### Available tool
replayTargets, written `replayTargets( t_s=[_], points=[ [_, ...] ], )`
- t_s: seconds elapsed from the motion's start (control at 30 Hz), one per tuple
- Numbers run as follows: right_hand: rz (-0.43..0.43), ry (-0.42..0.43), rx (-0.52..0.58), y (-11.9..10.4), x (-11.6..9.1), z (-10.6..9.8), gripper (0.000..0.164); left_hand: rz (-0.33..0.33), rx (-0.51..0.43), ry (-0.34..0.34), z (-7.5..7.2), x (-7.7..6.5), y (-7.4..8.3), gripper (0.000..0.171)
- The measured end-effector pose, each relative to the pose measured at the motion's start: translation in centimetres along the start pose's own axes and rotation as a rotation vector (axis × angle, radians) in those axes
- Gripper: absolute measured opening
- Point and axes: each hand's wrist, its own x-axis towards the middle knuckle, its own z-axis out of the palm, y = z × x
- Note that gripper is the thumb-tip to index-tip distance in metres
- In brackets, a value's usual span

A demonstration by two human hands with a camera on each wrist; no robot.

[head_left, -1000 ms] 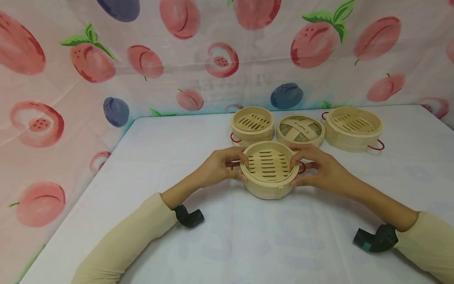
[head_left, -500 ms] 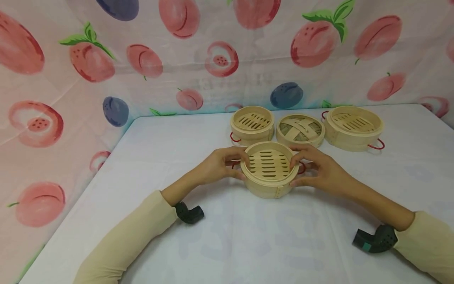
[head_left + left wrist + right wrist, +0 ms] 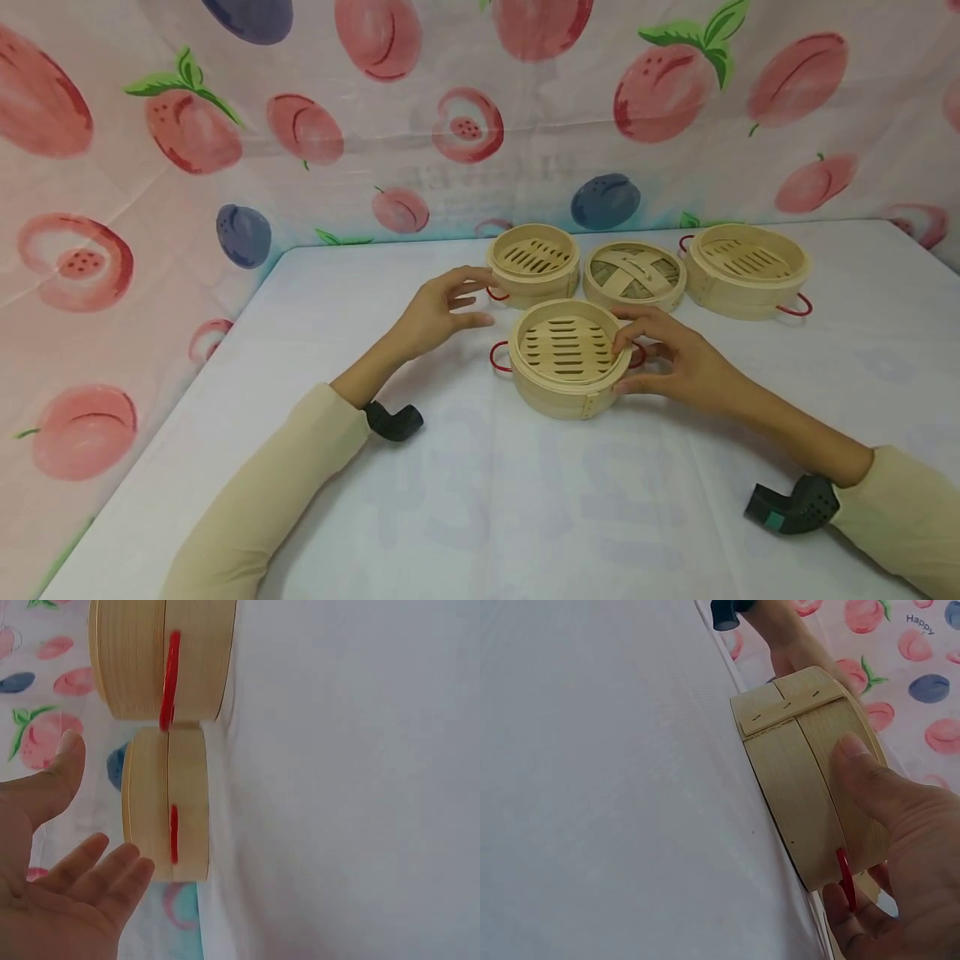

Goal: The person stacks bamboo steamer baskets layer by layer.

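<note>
The front steamer (image 3: 558, 393) is sitting around the middle of the worktop (image 3: 420, 517), with the other steamers lining up behind it toward the back edge. It's round, so no long axis really, but its handles are pointing left and right.

The right hand (image 3: 686, 362) is pinching its right rim, fingers over the top, thumb pressing the outer wall. The left hand (image 3: 437, 317) is holding nothing, thumb spreading well away from the fingers. Imo the key bit: the rear left steamer (image 3: 531, 288) is sitting just off those fingertips, ahead and to the right, so the left hand is the nearer one. Can't tell if they're touching.

The head view is showing slatted floors that neither wrist view is getting. The right wrist view is catching the red handle (image 3: 846, 877) edge-on; from the head, fingers are partly hiding it.
</note>
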Motion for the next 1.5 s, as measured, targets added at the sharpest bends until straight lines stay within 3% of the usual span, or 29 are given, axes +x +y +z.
replayTargets(
  t_s=[0.2, 0.57, 0.93, 1.13, 1.5],
  points=[
    [0.003, 0.002, 0.017, 0.1, -0.2, 0.0, 0.045, -0.033, 0.093, 0.113, -0.5, 1.8, -2.0, 0.043],
    [0.063, -0.013, 0.092, 0.5, -0.3, -0.1, 0.046, -0.093, 0.224, 0.144, -0.3, 4.6, -3.3, 0.045],
    [0.199, 0.001, 0.286, 0.9, -0.4, -0.5, 0.044, -0.168, 0.119, 0.133, 0.0, 5.7, -5.1, 0.042],
    [0.253, 0.011, 0.304, 0.9, -0.5, -0.5, 0.040, -0.188, 0.089, 0.126, 0.5, 6.1, -5.2, 0.042],
    [0.267, 0.012, 0.307, 0.8, -0.6, -0.5, 0.041, -0.181, 0.050, 0.199, 1.1, 6.3, -5.5, 0.036]
  ],
)
